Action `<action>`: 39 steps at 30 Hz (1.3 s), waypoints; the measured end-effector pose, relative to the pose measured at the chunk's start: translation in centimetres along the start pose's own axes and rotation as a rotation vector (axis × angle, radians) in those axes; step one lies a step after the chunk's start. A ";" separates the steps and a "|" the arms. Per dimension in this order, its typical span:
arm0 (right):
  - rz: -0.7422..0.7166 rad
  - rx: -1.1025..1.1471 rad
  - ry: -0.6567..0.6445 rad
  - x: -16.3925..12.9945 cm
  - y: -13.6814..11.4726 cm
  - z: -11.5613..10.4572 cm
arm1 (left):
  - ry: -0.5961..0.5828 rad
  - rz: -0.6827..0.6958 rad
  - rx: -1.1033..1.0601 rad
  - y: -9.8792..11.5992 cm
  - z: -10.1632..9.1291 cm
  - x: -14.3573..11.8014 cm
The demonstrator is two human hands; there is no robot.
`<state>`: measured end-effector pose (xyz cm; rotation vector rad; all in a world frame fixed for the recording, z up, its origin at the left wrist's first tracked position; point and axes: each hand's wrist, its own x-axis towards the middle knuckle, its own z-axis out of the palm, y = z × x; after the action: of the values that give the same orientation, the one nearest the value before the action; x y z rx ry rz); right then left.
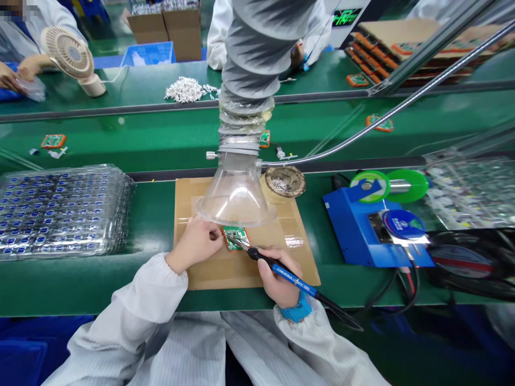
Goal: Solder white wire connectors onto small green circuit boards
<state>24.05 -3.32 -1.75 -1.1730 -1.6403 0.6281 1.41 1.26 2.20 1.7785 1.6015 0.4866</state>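
My right hand (280, 276) is wrapped round the blue and black handle of a soldering iron (295, 279). The iron's metal tip reaches the face of a small green circuit board (235, 236) with an orange edge. At that board's left side is my left hand (199, 242), its fingers curled together in a pinch. What they hold, if anything, is hidden by the fingers and a clear funnel hood (237, 198) just above. Beneath board and hands lies a sheet of brown cardboard (249, 276). A round tin of dark, shiny residue (285, 182) stands at its back right.
A blue solder feeder (346, 228) with a green reel stands right. Stacked clear trays (64, 214) of blue-marked parts lie left. A grey hose (253, 69) hangs centrally. Beyond are orange-edged boards (53, 141), a white parts pile (185, 89), a fan (67, 52) and people in white coats.
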 end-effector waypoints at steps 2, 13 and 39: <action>-0.012 -0.002 -0.003 0.1 -0.1 0.0 | 0.006 0.004 0.007 0.0 0.0 0.0; -0.030 0.021 0.007 0.1 -0.2 0.0 | 0.008 0.017 0.020 -0.1 0.1 0.1; -0.031 -0.003 0.014 0.1 -0.2 0.1 | -0.003 -0.003 -0.002 0.1 0.0 0.1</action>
<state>23.91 -3.26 -1.55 -1.1492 -1.6454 0.5968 1.48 1.32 2.30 1.7737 1.6009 0.4834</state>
